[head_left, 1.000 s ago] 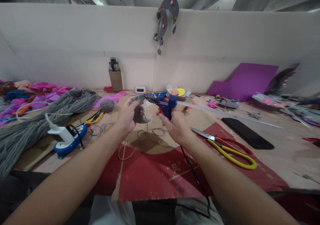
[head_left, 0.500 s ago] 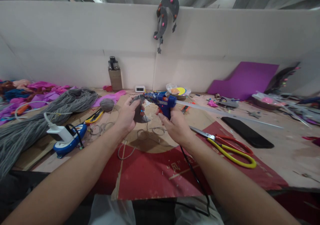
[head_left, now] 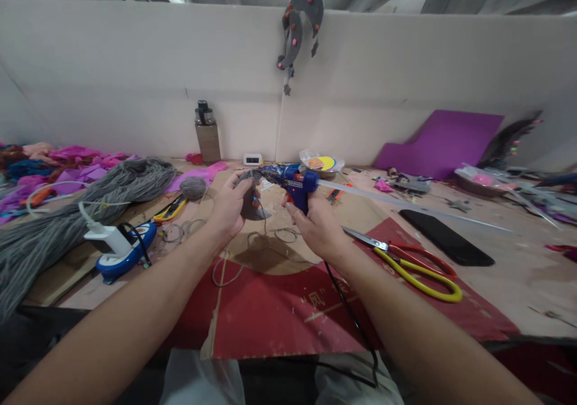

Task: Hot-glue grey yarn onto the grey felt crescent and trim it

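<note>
My left hand (head_left: 229, 208) is closed on a grey crescent-shaped piece (head_left: 253, 208), held above the work board. Grey yarn (head_left: 265, 222) trails down from the piece and lies in loose loops beneath it. In my right hand (head_left: 318, 225) is a blue hot glue gun (head_left: 300, 184), its nozzle pointing left at the top edge of the grey piece. Whether the nozzle touches the piece I cannot tell. A long clear glue stick (head_left: 406, 202) sticks out of the back of the gun, and a black cord (head_left: 349, 309) runs down from its handle.
Scissors (head_left: 412, 267) with red and yellow handles and a black phone (head_left: 444, 237) lie to the right. On the left are a blue power strip (head_left: 126, 255), a grey yarn bundle (head_left: 99, 204), a yarn ball (head_left: 193, 187) and a yellow cutter (head_left: 170, 209). A moon ornament (head_left: 300, 26) hangs on the wall.
</note>
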A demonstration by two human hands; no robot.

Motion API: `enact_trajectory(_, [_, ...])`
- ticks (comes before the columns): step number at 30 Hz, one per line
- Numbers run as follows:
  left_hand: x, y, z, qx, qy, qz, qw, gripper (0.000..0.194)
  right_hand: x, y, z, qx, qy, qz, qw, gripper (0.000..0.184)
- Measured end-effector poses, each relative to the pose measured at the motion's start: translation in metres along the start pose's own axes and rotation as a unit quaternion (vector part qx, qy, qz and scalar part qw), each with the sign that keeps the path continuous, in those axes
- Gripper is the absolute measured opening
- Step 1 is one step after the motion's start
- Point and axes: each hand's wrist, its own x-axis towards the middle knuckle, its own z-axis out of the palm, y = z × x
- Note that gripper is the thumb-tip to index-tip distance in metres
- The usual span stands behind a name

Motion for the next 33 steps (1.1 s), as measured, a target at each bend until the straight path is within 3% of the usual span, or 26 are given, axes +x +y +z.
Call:
enact_trajectory(9, [-0.002, 0.002, 0.003, -0.001, 0.009, -0.012, 1.0, 0.023, 0.0, 0.001, 0.0, -0.001, 0.005, -0.008, 1.0, 0.014])
enact_trajectory(16, [0.0, 0.0, 0.0, -0.008, -0.001, -0.003, 1.0, 0.024, 0.0, 0.003, 0.001, -0.003, 0.0, 0.004, 1.0, 0.022])
enact_trajectory(25, [-0.001, 0.001, 0.001, -0.004, 0.005, -0.001, 1.0, 0.026, -0.001, 0.005, 0.0, 0.002, 0.003, 0.0, 1.0, 0.018])
enact_trajectory(30, [0.005, 0.002, -0.004, -0.01, 0.027, 0.002, 1.0, 0.026, -0.003, 0.003, -0.003, 0.052, 0.006, -0.015, 0.999, 0.019])
enact_trajectory(33, [0.009, 0.002, -0.008, -0.001, 0.035, 0.041, 0.999, 0.023, 0.0, 0.004, -0.006, 0.137, 0.012, 0.047, 0.989, 0.019])
